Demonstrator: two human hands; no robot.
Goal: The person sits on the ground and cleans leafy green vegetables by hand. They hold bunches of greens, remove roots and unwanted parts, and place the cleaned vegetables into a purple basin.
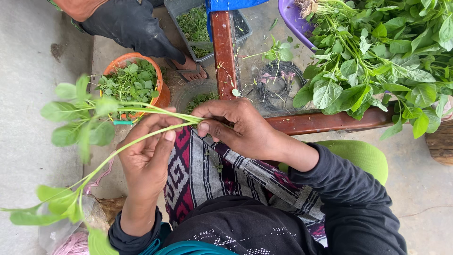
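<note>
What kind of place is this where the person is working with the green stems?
Probably a home yard or porch used for preparing vegetables. The floor is bare concrete, a big pile of leafy greens lies on a low wooden table, and an orange bowl holds picked leaves.

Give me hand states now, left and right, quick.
Left hand: closed on the leafy green stems, leaves trailing to its left.
Right hand: fingertips pinched shut on the same stems' cut ends, beside the left hand.

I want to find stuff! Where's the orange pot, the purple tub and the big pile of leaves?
orange pot [163,92], head view, on its right rim.
purple tub [292,21], head view, on its outer wall.
pile of leaves [377,56], head view, on the middle leaves.
</note>
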